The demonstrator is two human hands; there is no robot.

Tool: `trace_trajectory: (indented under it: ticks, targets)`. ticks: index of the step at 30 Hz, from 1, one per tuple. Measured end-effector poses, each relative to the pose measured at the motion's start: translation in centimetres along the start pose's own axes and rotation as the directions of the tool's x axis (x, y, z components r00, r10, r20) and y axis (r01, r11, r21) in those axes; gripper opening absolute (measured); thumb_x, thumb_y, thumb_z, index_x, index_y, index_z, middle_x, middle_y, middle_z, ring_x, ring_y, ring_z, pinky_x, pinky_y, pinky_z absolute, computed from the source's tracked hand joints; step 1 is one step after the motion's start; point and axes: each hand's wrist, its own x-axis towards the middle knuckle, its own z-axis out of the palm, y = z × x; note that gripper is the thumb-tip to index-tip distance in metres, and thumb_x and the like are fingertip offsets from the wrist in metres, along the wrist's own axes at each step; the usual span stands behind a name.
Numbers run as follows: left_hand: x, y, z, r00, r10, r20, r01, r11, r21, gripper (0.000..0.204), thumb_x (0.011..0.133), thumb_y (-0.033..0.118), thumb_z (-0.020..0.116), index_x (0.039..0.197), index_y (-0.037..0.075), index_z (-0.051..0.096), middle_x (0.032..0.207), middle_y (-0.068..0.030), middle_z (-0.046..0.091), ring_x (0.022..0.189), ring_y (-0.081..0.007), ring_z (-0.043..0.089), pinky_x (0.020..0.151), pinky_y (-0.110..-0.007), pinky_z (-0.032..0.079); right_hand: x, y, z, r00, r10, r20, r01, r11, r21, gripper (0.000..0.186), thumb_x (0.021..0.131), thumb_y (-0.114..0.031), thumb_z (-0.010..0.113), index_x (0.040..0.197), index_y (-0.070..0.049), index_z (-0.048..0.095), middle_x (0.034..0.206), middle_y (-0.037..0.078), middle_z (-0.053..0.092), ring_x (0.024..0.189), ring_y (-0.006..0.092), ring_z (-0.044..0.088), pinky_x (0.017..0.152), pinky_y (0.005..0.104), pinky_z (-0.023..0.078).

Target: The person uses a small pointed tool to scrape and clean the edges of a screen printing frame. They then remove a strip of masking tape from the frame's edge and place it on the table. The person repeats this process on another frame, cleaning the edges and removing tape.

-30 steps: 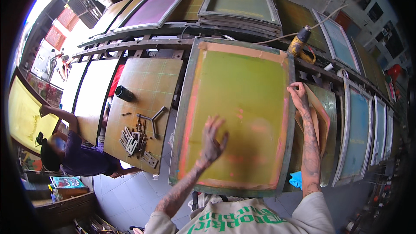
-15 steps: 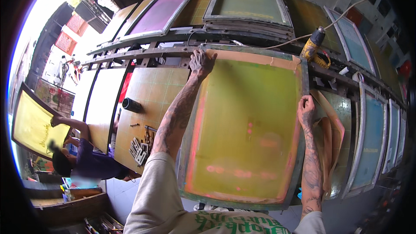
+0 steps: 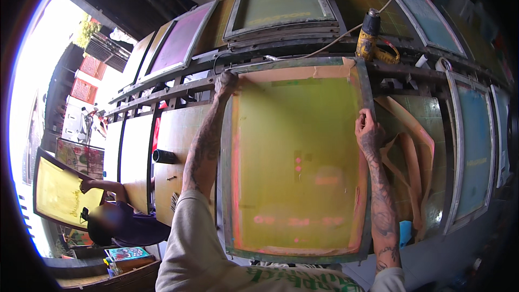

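Left grip point(image 3: 227, 82) was curled at the screen frame's upper left corner, though whether the fingers clasped the rim or an end of tape could not be told; the right grip point(image 3: 367, 130) sat bunched at its right rim, and a pinch on anything there could not be made out either. Biggest of the things in hand, the screen frame point(image 3: 226, 194) lay flat before the person, between the two forearms. By its look the work stood partway: brown tape point(image 3: 319, 70) covered the frame's top edge, and paler, pink-stained bands ran down its sides and along its bottom, so what was left seemed to lie at those edges. Within the frame, the mesh point(image 3: 270, 146) was a translucent olive yellow, shadowed toward the upper left, with faint pinkish marks across its lower part and two small pink dots near its middle. Just right of the frame, a desk point(image 3: 427, 107) carried loose brown strips point(image 3: 415, 189), looped and free of the frame. Beyond its upper right corner stood a yellow and black heat gun point(image 3: 367, 35). Left of it was a dark cup point(image 3: 164, 156), tipped on its side
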Motion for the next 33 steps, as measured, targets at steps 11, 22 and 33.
trace_trajectory:
  ticks: [11, 22, 33]
  targets:
    - [-3.5, 3.7, -4.0, 0.986, 0.086, 0.146, -0.095, 0.994, 0.057, 0.038, 0.091, 0.039, 0.056, 0.106, 0.010, 0.075, 0.095, -0.0156, 0.073, 0.091, -0.0324, 0.072, 0.080, -0.045, 0.058, -0.2, 0.8, 0.0, 0.995, 0.081, 0.055, -0.082, 0.996, 0.021, 0.014, 0.092, -0.016, 0.062, 0.105, -0.018, 0.057, 0.072, 0.009, 0.065, 0.070, 0.0354, 0.067, 0.059, 0.0473, 0.051]
    - [-2.6, 4.7, -0.5, 0.934, 0.348, 0.075, -0.356, 0.925, 0.136, 0.030, 0.092, 0.029, 0.058, 0.105, 0.006, 0.073, 0.106, -0.0160, 0.072, 0.101, -0.0331, 0.070, 0.083, -0.046, 0.058, -0.1, 1.1, -0.6, 0.999, 0.034, 0.023, -0.032, 0.996, -0.084, 0.011, 0.094, -0.019, 0.059, 0.105, -0.020, 0.057, 0.073, 0.013, 0.064, 0.069, 0.0389, 0.066, 0.058, 0.0497, 0.049]
    - [-23.0, 45.6, 1.1, 0.197, 0.877, -0.437, -0.808, -0.107, -0.580, 0.024, 0.087, 0.024, 0.059, 0.104, 0.015, 0.073, 0.092, -0.0119, 0.072, 0.077, -0.0335, 0.067, 0.070, -0.045, 0.053, -0.3, 0.4, 0.0, 0.996, 0.087, 0.031, -0.087, 0.996, -0.010, 0.012, 0.095, -0.022, 0.056, 0.107, -0.022, 0.057, 0.063, 0.014, 0.057, 0.066, 0.0379, 0.062, 0.055, 0.0501, 0.046]
